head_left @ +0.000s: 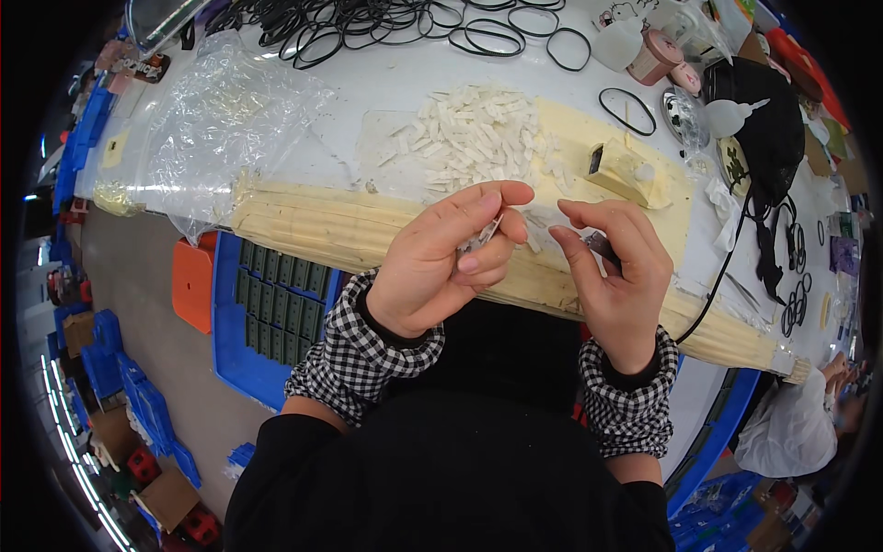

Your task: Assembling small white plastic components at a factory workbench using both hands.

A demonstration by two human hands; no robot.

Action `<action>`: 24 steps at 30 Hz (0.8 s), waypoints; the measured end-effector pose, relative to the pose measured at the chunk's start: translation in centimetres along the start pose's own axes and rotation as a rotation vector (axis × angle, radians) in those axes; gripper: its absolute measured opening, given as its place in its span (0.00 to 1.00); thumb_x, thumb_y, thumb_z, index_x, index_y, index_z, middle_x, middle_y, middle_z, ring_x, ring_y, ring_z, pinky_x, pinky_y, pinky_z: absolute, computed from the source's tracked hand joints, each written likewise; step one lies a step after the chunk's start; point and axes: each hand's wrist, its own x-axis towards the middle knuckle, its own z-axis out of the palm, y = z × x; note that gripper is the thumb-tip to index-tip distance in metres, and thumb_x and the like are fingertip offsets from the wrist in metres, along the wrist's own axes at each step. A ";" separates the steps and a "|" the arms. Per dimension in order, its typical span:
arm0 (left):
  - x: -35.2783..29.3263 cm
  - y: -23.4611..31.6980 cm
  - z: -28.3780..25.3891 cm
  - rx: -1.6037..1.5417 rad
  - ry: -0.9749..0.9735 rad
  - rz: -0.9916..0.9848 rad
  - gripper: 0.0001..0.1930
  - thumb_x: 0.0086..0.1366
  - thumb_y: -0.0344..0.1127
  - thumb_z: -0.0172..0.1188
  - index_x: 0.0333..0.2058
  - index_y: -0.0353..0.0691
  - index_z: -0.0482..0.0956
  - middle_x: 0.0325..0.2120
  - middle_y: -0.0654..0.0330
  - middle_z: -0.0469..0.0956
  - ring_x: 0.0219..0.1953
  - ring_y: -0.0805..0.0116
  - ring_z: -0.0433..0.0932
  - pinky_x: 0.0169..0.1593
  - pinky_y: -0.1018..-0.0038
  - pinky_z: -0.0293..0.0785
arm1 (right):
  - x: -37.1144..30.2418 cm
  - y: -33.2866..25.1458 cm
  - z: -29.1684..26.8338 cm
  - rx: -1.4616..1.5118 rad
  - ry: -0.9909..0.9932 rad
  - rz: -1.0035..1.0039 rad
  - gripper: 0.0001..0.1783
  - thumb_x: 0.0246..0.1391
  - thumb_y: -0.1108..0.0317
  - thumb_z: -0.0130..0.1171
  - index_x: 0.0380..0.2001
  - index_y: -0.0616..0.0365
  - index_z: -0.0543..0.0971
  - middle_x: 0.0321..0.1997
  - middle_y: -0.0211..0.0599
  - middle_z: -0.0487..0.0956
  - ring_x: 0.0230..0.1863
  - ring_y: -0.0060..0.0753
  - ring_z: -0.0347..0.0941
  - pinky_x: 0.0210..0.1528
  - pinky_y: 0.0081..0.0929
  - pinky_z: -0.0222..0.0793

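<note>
My left hand (448, 255) is raised at the table's near edge, its fingers curled around small white strips (486, 232). Across a short gap, my right hand (624, 281) has its thumb and forefinger apart. Its other fingers curl around a small dark grey object (602, 248), mostly hidden, whose kind I cannot make out. Beyond the hands lies a loose pile of small white strips (474, 133), partly on a yellow sheet (575, 124). A yellow block-like holder (630, 175) with a dark end sits on that sheet, beyond my right hand.
Black rubber rings (368, 28) lie at the far side. A clear plastic bag (230, 120) is at the left. Squeeze bottles (731, 115) and a black cloth bag (759, 120) crowd the right. Blue crates (230, 313) holding dark green parts (285, 290) stand below, beside an orange stool (193, 285).
</note>
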 end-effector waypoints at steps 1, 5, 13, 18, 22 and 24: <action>0.1 0.0 0.0 -0.036 -0.014 -0.016 0.13 0.71 0.34 0.41 0.49 0.34 0.68 0.31 0.62 0.72 0.17 0.86 0.56 0.21 0.88 0.53 | 0.0 -0.2 0.0 0.002 0.026 -0.004 0.10 0.41 0.84 0.61 0.30 0.63 0.79 0.27 0.34 0.74 0.28 0.27 0.76 0.29 0.19 0.75; 0.0 -0.3 -0.1 -0.014 -0.005 0.046 0.13 0.71 0.32 0.42 0.50 0.34 0.67 0.32 0.62 0.72 0.17 0.86 0.56 0.21 0.89 0.54 | -0.3 -1.1 -0.5 -0.026 0.018 -0.086 0.11 0.39 0.83 0.62 0.30 0.61 0.79 0.26 0.34 0.72 0.27 0.27 0.75 0.25 0.20 0.74; 0.1 -1.6 1.5 0.267 0.096 0.249 0.18 0.71 0.33 0.43 0.57 0.34 0.62 0.41 0.55 0.77 0.21 0.87 0.59 0.28 0.89 0.61 | -1.4 -1.2 1.6 0.097 -0.018 -0.088 0.13 0.38 0.83 0.62 0.32 0.61 0.79 0.28 0.36 0.74 0.24 0.30 0.75 0.26 0.23 0.74; -0.2 -2.2 1.6 0.429 0.068 0.318 0.19 0.71 0.33 0.42 0.58 0.33 0.61 0.47 0.50 0.75 0.22 0.88 0.61 0.29 0.90 0.64 | -1.4 -1.0 1.9 0.193 -0.050 0.026 0.09 0.43 0.81 0.60 0.32 0.62 0.79 0.27 0.34 0.74 0.23 0.22 0.73 0.23 0.18 0.67; -0.3 -2.0 1.9 0.450 0.041 0.295 0.19 0.71 0.34 0.42 0.58 0.33 0.62 0.50 0.48 0.73 0.22 0.87 0.61 0.30 0.89 0.64 | -0.9 -1.3 1.3 0.287 -0.093 0.160 0.04 0.47 0.78 0.60 0.29 0.63 0.79 0.25 0.30 0.73 0.21 0.13 0.66 0.19 0.14 0.55; -0.1 -2.3 1.9 0.364 0.056 0.275 0.18 0.71 0.35 0.42 0.56 0.33 0.64 0.47 0.50 0.75 0.22 0.86 0.61 0.29 0.87 0.63 | -0.8 -1.2 1.2 0.313 -0.083 0.179 0.02 0.49 0.77 0.60 0.28 0.63 0.79 0.24 0.28 0.73 0.20 0.11 0.63 0.18 0.14 0.51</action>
